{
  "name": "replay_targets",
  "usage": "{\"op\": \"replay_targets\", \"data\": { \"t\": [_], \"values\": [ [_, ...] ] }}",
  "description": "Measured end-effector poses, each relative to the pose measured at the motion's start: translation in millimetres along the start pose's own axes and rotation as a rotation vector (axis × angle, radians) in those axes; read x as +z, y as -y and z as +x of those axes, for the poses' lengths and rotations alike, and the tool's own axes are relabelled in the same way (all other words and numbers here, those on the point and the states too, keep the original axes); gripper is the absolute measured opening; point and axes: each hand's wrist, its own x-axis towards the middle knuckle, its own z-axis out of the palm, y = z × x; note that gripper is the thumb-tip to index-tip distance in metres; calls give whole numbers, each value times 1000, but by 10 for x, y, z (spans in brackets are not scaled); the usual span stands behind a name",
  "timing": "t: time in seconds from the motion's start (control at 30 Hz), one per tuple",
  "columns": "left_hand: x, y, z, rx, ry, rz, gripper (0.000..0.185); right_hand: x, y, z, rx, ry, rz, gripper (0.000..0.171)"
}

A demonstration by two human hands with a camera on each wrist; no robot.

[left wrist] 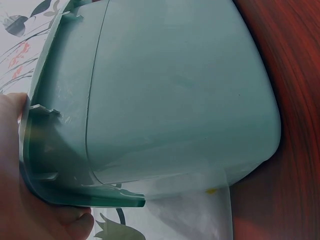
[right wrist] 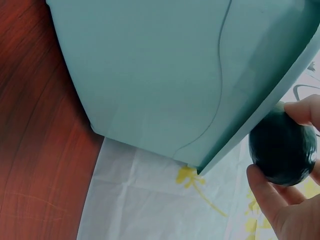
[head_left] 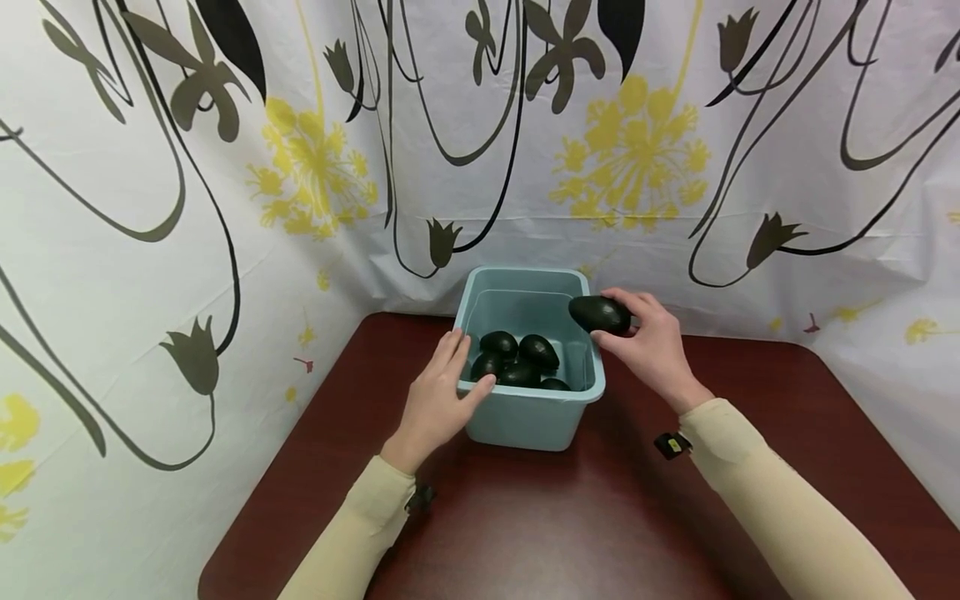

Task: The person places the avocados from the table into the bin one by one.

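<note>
A light blue-green plastic bin (head_left: 525, 421) stands on the table, with several dark avocados (head_left: 538, 353) lying in its near half. Beside the bin's right rim, at rim height, my right hand (head_left: 652, 346) pinches one dark avocado (head_left: 598, 315) between thumb and fingers. In the right wrist view this avocado (right wrist: 282, 145) shows next to the rim, with fingertips on both sides of it. My left hand (head_left: 438, 404) rests on the near left corner of the rim, fingers extended along the left side and thumb toward the front. The left wrist view shows the bin's outer wall (left wrist: 180, 90) close up.
The dark red-brown table (head_left: 525, 525) extends in front of the bin and to both sides. Behind it and at the left hangs a white cloth (head_left: 480, 192) with grey and yellow flower prints. Small dark devices (head_left: 672, 445) sit at both wrists.
</note>
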Motion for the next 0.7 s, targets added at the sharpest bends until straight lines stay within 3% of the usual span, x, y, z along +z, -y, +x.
{"op": "replay_targets", "data": {
  "t": [0.7],
  "values": [
    [10, 24, -4, 4, 3, 12, 83, 225, 129, 78, -29, 74, 94, 62]
  ]
}}
